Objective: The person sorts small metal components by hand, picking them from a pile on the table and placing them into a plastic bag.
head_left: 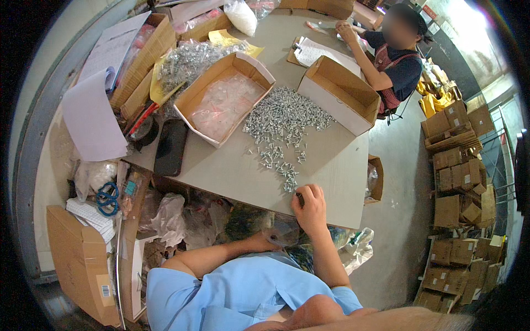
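Note:
A pile of small silver screws [287, 115] spreads over the grey table [226, 182], with a narrow trail running toward its front edge. Where that trail ends, my right hand [311, 205] rests at the edge with its fingers curled in; whatever they may hold is hidden. Below the edge, my left hand [264, 241] grips a small clear plastic bag [284, 234], partly in shadow. Left of the pile sits an open cardboard box [255, 65] with small clear bags [226, 105] inside. An open, white-sided box [337, 103] stands to the right of the screws.
A black phone [171, 148] lies at the table's left edge, near bagged metal parts [193, 66]. Blue-handled scissors [107, 198] are lower left. Across the table, another person [395, 60] works beside a clipboard [323, 53]. Stacked cartons [455, 182] line the right side.

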Demonstrator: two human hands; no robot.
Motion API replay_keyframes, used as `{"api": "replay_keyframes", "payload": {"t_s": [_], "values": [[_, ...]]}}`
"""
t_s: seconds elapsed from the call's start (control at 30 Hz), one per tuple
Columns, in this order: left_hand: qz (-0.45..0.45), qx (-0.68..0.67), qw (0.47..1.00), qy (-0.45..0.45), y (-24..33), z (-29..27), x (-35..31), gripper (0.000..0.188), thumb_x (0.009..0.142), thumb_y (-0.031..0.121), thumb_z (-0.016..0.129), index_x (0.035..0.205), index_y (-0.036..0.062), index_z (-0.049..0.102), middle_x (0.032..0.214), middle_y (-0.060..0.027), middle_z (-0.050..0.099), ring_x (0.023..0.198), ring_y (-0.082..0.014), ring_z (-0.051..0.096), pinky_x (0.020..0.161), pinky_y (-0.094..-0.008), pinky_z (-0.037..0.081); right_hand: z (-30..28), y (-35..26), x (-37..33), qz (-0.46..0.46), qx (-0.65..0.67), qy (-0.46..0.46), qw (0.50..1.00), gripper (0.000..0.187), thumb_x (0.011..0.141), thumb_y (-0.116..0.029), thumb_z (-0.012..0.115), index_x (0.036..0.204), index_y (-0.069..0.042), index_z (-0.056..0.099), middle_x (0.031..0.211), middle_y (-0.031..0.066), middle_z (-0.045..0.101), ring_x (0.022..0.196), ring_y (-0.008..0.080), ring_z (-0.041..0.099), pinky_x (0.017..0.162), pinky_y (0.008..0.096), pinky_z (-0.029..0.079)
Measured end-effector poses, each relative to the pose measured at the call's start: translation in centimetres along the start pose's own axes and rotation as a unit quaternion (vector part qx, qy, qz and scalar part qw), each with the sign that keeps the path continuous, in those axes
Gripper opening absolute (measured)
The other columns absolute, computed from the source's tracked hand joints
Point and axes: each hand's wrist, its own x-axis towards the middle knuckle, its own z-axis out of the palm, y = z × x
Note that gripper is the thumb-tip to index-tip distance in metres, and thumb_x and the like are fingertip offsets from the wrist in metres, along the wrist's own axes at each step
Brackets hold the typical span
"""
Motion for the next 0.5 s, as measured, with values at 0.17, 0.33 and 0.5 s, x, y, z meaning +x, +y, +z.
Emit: {"api": "replay_keyframes", "payload": {"t_s": [0.17, 0.33, 0.5], "values": [[0.016, 0.011, 1.000, 0.012, -3.2, 1.0, 0.7, 0.047, 0.072, 0.029, 0.076, 0.107, 0.0028, 0.061, 0.104, -0.0167, 0.063, 0.096, -0.0270, 0.060, 0.085, -0.0369, 0.048, -1.9, -0.9, -1.4, -0.007, 0.057, -0.132, 0.990, 0.019, 0.075, -0.005, 0.066, 0.093, -0.003, 0.059, 0.092, 0.0146, 0.057, 0.080, 0.0319, 0.056, 0.072, 0.0391, 0.047], [0.017, 0.049, 0.998, 0.033, -3.1, 1.3, 0.7, 0.054, 0.071, 0.029, 0.077, 0.114, 0.0029, 0.057, 0.106, -0.0172, 0.063, 0.097, -0.0274, 0.060, 0.085, -0.0376, 0.048, -2.6, -0.7, 0.7, 0.060, 0.134, -0.133, 0.980, 0.026, 0.076, -0.004, 0.066, 0.102, -0.005, 0.061, 0.091, 0.0130, 0.056, 0.078, 0.0260, 0.058, 0.069, 0.0339, 0.048], [0.014, 0.031, 0.999, 0.031, -2.5, 0.9, 0.7, 0.058, 0.071, 0.028, 0.077, 0.119, 0.0034, 0.056, 0.108, -0.0184, 0.064, 0.097, -0.0260, 0.061, 0.084, -0.0374, 0.049, -0.5, 0.3, 3.3, 0.012, 0.076, -0.023, 0.997, 0.026, 0.075, -0.006, 0.066, 0.101, -0.005, 0.061, 0.092, 0.0125, 0.057, 0.078, 0.0278, 0.058, 0.069, 0.0351, 0.048]]}}
